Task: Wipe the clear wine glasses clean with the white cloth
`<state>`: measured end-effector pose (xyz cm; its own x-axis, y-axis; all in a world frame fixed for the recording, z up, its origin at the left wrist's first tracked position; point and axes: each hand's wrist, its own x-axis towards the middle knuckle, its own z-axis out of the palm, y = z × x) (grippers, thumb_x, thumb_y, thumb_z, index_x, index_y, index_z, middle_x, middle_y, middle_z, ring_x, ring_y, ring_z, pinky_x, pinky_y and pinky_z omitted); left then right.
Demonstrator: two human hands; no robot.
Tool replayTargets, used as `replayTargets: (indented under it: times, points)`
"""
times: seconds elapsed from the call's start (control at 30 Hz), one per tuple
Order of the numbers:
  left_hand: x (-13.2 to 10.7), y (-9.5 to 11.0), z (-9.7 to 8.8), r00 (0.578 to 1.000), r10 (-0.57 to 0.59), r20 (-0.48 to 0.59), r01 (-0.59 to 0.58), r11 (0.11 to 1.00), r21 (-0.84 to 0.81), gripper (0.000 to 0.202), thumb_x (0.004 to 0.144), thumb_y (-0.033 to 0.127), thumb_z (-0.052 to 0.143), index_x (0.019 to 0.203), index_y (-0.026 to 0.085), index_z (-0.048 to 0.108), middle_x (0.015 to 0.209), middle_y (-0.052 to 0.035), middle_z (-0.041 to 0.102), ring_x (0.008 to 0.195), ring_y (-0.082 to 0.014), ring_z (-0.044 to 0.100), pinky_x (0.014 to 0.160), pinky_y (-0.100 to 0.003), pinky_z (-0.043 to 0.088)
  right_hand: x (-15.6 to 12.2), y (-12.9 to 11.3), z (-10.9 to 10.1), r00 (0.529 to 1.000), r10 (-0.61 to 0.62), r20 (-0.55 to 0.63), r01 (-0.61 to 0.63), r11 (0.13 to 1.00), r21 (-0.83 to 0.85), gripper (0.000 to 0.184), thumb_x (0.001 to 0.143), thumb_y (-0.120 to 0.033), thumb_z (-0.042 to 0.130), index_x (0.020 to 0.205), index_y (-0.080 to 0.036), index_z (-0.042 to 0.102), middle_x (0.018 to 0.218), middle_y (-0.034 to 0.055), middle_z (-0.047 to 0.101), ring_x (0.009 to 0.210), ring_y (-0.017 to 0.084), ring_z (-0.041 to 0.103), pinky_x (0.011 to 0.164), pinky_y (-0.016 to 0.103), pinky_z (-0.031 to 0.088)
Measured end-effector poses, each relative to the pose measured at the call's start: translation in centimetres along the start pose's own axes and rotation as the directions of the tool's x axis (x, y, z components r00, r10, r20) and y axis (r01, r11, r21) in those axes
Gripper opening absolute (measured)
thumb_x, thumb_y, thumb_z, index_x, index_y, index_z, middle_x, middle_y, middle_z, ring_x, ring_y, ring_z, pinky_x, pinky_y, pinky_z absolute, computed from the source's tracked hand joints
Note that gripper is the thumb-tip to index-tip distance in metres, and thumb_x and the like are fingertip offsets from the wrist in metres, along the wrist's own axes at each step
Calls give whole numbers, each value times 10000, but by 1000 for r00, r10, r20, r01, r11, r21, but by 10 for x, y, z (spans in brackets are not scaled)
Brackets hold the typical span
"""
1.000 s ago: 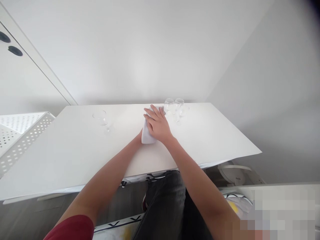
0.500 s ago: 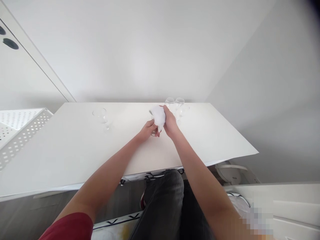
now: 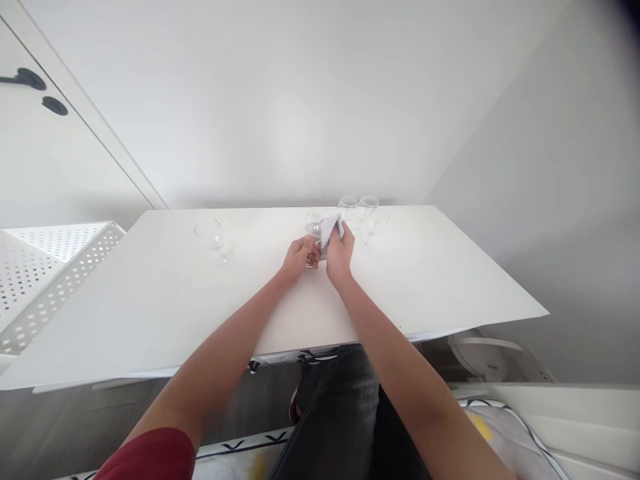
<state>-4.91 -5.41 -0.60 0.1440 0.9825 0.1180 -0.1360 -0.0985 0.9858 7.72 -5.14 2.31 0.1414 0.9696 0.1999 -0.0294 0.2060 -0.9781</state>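
Near the middle of the white table, my left hand (image 3: 299, 256) has its fingers wrapped round the lower part of a clear wine glass (image 3: 313, 228). The bowl of that glass points up and away from me. My right hand (image 3: 341, 253) grips a pale cloth (image 3: 329, 231), which lies against the right side of the bowl. Part of the glass is hidden behind the cloth and fingers. Just beyond my right hand stand several clear stemmed glasses (image 3: 369, 204) grouped together.
More clear glassware (image 3: 215, 239) stands on the left part of the white table (image 3: 150, 300). A white perforated rack (image 3: 55, 273) is beyond the table's left end. Behind are a plain wall and a door with a dark handle (image 3: 31, 79). A white round-backed object (image 3: 480, 357) sits below at right.
The cloth has moved off the top of the glass to its right side, so the bowl now shows. My right hand has turned with it. The view has shifted slightly left.
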Motion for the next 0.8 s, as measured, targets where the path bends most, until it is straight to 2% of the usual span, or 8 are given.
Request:
replayTargets:
  times: [0.07,0.13,0.23,0.33,0.43,0.57,0.7,0.8]
  points:
    - [1,-1,0,998,-14,-63,15,1000,22,673,865,823,494,765,164,585,614,-16,580,479,-120,561,537,-279,469,-3,3,8,997,50,60,-60,982,177,404,949,-628,448,947,-239,557,746,18,558,679,195,557,571,311,441]
    - [1,1,0,984,11,-179,-9,1000,13,685,868,835,466,748,170,578,613,-19,578,492,-124,562,540,-280,476,-4,8,11,993,48,104,-71,972,222,448,924,-676,474,915,-237,561,761,26,572,715,197,568,598,313,450]
    - [-3,7,0,953,110,-282,-114,993,1,686,895,834,402,778,183,583,608,-10,564,505,-120,548,561,-278,493,-5,17,9,992,26,-124,-19,998,53,455,916,-684,480,797,-244,491,811,22,556,793,186,557,678,307,464]
    - [-7,11,1,960,174,-222,-179,984,-2,691,894,840,391,798,187,597,598,3,547,487,-110,527,558,-275,489,-7,19,5,961,36,-275,-61,995,-84,465,922,-656,471,709,-252,382,773,14,510,792,188,533,684,311,461]
    - [-7,9,1,988,113,-102,-109,993,36,695,858,850,458,762,177,603,573,1,542,469,-110,528,506,-264,448,-10,13,4,992,104,-73,-95,988,126,460,902,-675,504,737,-259,399,706,12,514,719,204,555,603,327,462]
    - [-4,7,0,995,44,-93,-38,997,61,703,843,847,492,696,166,587,550,-1,528,445,-101,510,479,-253,423,-8,3,0,968,130,215,-209,892,401,484,887,-745,484,831,-265,471,719,30,584,668,227,616,508,341,470]
    - [-4,8,4,998,-29,52,33,997,-72,733,831,878,457,683,170,578,538,12,490,433,-99,470,491,-274,470,-7,0,-5,961,91,262,-206,865,457,445,821,-635,701,1073,-318,516,742,-39,620,588,188,630,476,295,459]
    - [-4,10,4,976,-72,203,105,982,-156,752,834,889,424,666,171,572,527,19,457,418,-96,438,496,-290,493,-10,-5,-9,933,178,313,-299,869,395,558,805,-704,679,1167,-308,528,669,-50,603,538,191,629,439,281,432]
